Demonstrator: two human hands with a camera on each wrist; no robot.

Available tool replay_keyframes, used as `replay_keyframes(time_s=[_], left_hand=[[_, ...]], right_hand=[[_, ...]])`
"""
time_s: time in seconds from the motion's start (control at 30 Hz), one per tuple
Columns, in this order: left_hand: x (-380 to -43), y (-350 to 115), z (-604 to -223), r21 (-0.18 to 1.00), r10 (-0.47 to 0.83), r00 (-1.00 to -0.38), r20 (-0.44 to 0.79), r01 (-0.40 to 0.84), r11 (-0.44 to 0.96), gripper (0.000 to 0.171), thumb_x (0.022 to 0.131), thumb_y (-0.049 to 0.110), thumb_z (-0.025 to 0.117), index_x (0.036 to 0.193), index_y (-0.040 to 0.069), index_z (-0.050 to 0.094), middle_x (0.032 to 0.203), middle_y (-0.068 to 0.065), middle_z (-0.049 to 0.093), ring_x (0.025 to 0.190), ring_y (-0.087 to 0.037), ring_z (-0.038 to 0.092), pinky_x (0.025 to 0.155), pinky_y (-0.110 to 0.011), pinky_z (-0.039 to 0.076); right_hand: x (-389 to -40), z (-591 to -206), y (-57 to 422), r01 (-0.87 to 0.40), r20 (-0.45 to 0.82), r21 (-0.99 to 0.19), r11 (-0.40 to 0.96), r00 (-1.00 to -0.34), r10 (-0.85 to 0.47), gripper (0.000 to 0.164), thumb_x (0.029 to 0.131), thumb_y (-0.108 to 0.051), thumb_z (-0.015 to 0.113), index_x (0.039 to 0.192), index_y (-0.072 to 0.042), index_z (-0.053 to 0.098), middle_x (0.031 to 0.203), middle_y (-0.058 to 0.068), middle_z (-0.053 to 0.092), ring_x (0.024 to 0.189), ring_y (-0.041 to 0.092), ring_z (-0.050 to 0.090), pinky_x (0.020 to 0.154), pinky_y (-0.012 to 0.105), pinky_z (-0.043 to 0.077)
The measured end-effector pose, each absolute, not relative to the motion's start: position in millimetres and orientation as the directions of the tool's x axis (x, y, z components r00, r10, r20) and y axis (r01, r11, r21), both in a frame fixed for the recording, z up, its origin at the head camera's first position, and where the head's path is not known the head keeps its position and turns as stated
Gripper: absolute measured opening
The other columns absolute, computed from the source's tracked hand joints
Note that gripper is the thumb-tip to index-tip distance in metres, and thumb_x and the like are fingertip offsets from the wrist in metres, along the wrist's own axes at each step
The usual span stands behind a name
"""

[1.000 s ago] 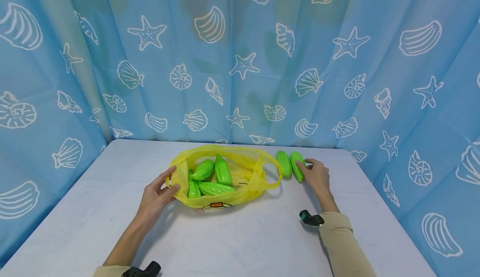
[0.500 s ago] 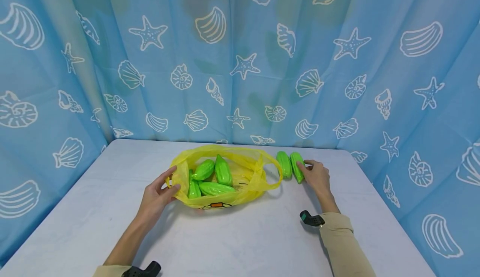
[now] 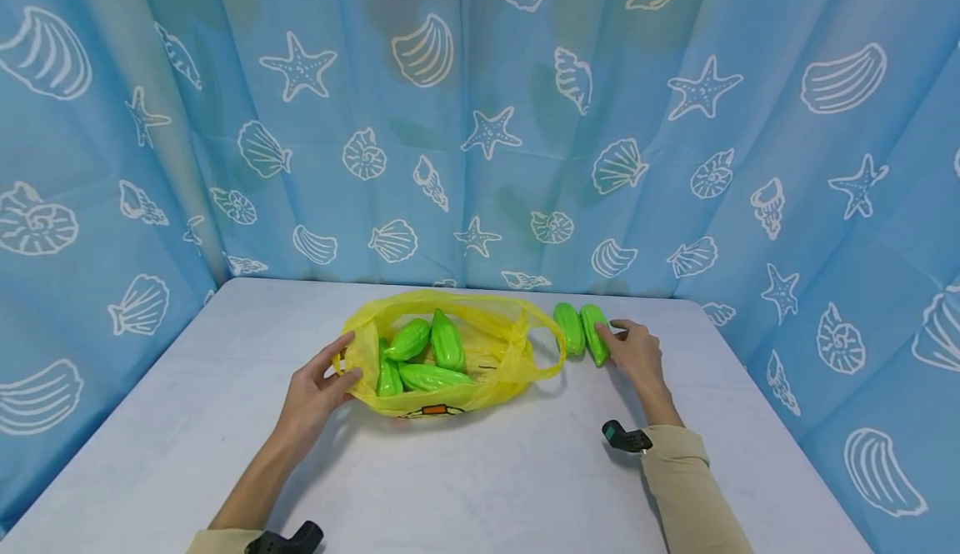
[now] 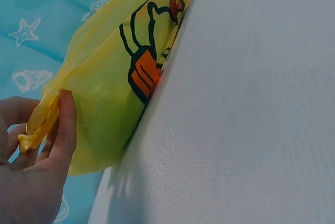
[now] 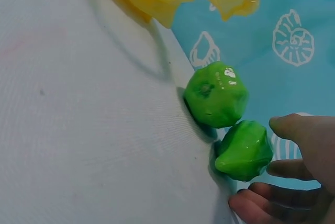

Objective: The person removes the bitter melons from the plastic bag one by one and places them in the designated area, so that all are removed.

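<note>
A yellow plastic bag (image 3: 491, 375) lies on the table, its mouth spread upward. Inside are several glossy, ridged, bright-green gourd-like vegetables (image 3: 447, 344). My left hand (image 3: 309, 391) pinches the bag's left edge between thumb and fingers; bunched yellow plastic (image 4: 44, 122) shows there in the left wrist view. Two more green gourds lie side by side right of the bag, a left one (image 3: 569, 329) and a right one (image 3: 592, 329). My right hand (image 3: 636, 358) is beside the right gourd, fingers loosely bent and thumb apart from them; the fingertips are close to or touching its side.
A white-covered table (image 3: 480, 487) spreads under everything. Behind and at both sides hangs a blue curtain (image 3: 480, 187) with white shell and starfish prints. The bag's right handle loop (image 3: 555, 350) stands out close to the left gourd.
</note>
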State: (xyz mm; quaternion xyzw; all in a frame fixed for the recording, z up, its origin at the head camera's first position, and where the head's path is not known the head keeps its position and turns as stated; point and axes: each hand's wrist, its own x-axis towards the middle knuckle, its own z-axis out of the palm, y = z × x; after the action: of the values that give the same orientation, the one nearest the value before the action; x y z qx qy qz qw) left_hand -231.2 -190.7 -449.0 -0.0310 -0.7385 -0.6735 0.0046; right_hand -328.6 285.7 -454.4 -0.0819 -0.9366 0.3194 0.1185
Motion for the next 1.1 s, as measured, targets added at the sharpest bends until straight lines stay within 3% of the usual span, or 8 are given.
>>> replay_keyframes(time_s=[0.1,0.33,1.1], left_hand=[[-231,-191,-449,0.995,0.042,-0.998,0.048,0.052,0.091,0.060,0.097,0.024,0.063,0.151,0.029,0.038,0.161,0.000,0.026,0.110,-0.002,0.062,0.086,-0.024,0.058],[-233,-192,-448,0.993,0.051,-0.996,0.069,0.073,0.092,0.060,0.097,0.024,0.062,0.151,0.028,0.037,0.160,0.000,0.026,0.109,-0.002,0.062,0.086,-0.024,0.058],[-231,-191,-448,0.994,0.043,-0.997,0.056,0.060,0.093,0.060,0.097,0.025,0.063,0.151,0.028,0.038,0.160,0.000,0.027,0.108,0.001,0.062,0.085,-0.022,0.058]], right_hand=[[-327,-452,286,0.073,0.188,-0.608,0.791,-0.954,0.232,0.059,0.098,-0.045,0.055,0.135,0.001,0.056,0.114,0.027,0.067,0.086,0.034,0.069,0.072,0.042,0.057],[-326,-445,287,0.053,0.247,-0.595,0.802,-0.937,0.245,0.051,0.097,-0.038,0.057,0.131,0.000,0.059,0.120,0.027,0.064,0.110,0.042,0.061,0.090,0.055,0.051],[-309,-400,261,-0.098,0.346,-0.535,0.839,-0.932,0.111,0.044,0.097,-0.037,0.059,0.127,-0.006,0.063,0.114,0.021,0.069,0.101,0.037,0.067,0.083,0.052,0.056]])
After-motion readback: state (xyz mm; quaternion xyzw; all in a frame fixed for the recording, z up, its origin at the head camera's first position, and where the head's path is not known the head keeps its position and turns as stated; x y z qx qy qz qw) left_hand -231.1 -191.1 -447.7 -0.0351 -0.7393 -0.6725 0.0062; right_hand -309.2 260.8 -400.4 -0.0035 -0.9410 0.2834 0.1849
